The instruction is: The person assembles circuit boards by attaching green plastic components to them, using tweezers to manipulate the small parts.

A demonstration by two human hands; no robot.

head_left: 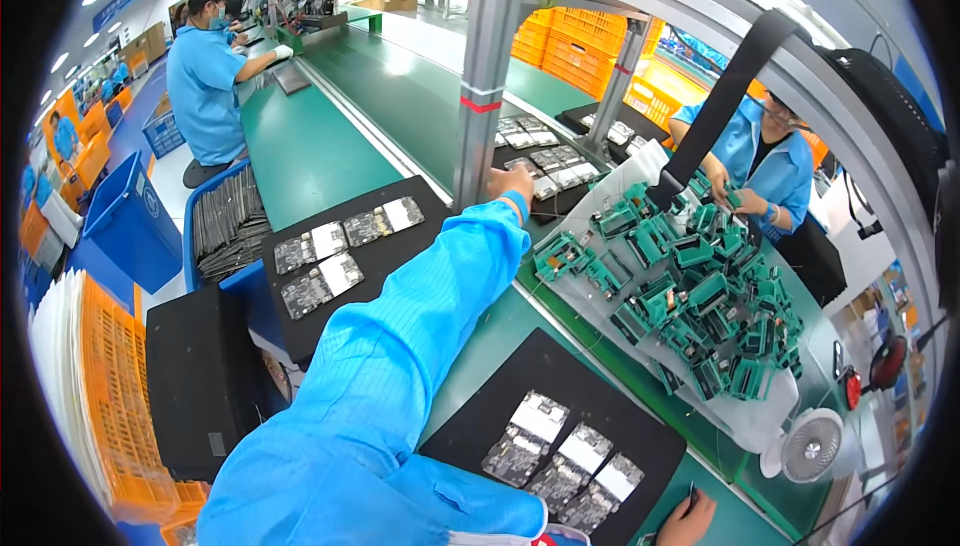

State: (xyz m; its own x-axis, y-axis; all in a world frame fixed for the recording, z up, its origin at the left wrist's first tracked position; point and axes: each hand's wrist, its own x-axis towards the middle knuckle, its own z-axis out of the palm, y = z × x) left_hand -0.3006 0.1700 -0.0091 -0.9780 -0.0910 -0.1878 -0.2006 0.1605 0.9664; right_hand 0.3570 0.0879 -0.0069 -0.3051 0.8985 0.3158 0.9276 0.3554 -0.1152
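My left arm stretches far forward across the green bench. At its end my left hand is closed on the near edge of a circuit board, beside the metal post; the fingertips are partly hidden. That board belongs to a group lying on a far black mat. At the lower right edge my right hand is curled round a thin dark tool, whose kind I cannot make out. Close to it, several circuit boards with white labels lie in a row on a black mat.
More boards rest on a left black mat. Green fixtures fill a pale tray, where a co-worker handles one. A metal post rises beside my hand. A small fan stands right. Another person works far left.
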